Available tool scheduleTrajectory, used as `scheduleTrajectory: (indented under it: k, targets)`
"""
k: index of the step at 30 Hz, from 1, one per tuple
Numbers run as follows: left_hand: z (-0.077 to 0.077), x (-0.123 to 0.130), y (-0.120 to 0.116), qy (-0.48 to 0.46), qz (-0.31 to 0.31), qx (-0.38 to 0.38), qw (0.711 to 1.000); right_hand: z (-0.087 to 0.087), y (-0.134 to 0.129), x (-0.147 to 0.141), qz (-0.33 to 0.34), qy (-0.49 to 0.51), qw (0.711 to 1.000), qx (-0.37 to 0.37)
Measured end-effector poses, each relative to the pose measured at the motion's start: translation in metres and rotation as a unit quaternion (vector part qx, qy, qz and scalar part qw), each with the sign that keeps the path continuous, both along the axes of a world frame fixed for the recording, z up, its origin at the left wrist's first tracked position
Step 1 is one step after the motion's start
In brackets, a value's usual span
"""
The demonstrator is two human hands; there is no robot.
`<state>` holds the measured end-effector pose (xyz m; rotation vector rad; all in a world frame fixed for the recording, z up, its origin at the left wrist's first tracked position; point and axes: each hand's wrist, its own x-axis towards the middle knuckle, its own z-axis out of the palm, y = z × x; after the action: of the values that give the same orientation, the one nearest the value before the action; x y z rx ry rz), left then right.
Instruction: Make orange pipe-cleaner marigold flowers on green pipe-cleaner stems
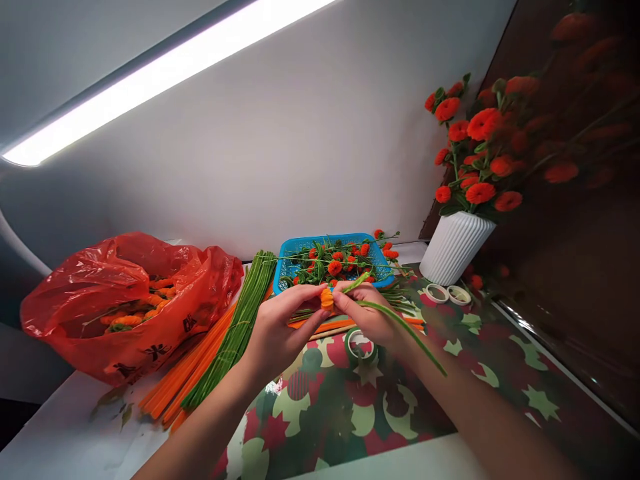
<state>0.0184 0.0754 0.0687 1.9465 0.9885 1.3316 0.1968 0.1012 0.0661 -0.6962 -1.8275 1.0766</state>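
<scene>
My left hand (287, 325) pinches a small orange pipe-cleaner flower (327, 299) between thumb and fingers, in front of the basket. Against the flower's other side, my right hand (367, 312) is closed on a green pipe cleaner (405, 325). One length of green trails down over my right forearm, and a shorter green end sticks up past the fingers. Where the green meets the orange is hidden by my fingertips. Just below my hands a roll of green tape (361, 344) lies on the patterned mat (320, 393).
A blue basket (286, 265) holds red flowers with green stems. Bundled green pipe cleaners (233, 333) and orange ones (187, 363) lie left, beside a red plastic bag (75, 293). On the right stand a white vase (456, 248) of flowers and two tape rolls (459, 295).
</scene>
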Motion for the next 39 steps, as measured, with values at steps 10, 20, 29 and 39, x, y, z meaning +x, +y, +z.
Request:
scheduleTrajectory:
  k: [10,20,29,39]
  targets:
    - [0.005,-0.001,0.004,-0.09,-0.089,-0.203,0.971,0.01,-0.008,0.005,-0.036,-0.144,0.983,0.11]
    - [0.009,-0.008,0.008,-0.099,-0.108,-0.317,0.937,0.017,-0.007,0.015,-0.037,-0.31,0.903,0.295]
    - [0.007,-0.008,0.01,-0.103,-0.127,-0.362,0.918,0.001,-0.001,0.01,-0.057,-0.175,0.932,0.312]
    - [0.007,0.004,0.006,-0.267,-0.076,-0.42,0.864,-0.004,-0.011,-0.004,-0.23,-0.029,0.949,0.215]
